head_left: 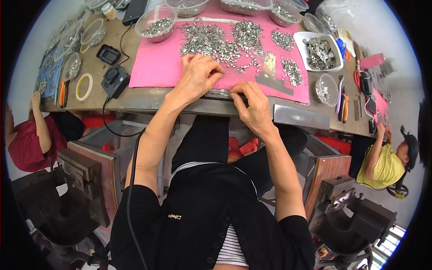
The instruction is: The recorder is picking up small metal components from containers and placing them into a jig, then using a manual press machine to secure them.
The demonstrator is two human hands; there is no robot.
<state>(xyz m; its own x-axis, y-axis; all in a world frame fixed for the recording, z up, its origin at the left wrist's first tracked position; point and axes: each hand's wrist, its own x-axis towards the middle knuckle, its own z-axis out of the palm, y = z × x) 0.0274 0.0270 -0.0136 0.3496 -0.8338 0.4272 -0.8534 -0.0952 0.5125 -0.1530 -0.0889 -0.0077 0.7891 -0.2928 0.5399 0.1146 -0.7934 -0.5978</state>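
A narrow dark metal strip (217, 94) with small shiny pieces along it lies at the table's front edge. My right hand (254, 104) is closed at the strip's right end, thumb and fingers bent around it. Over the near part of the pink mat (153, 67), my left hand (196, 77) hovers just above and left of the strip. Its fingers are curled, with thumb and forefinger close together; whatever is between them is too small to make out. Beyond the hands spreads a loose pile of small silvery metal pieces (204, 40).
Clear plastic bowls (156, 33) of metal parts line the mat's far side. A white tray (336, 63) of flat parts stands right, near orange-handled pliers (345, 108). A flat metal plate (301, 116) lies at the front edge. A corded black device (115, 81) sits left. People work at both sides.
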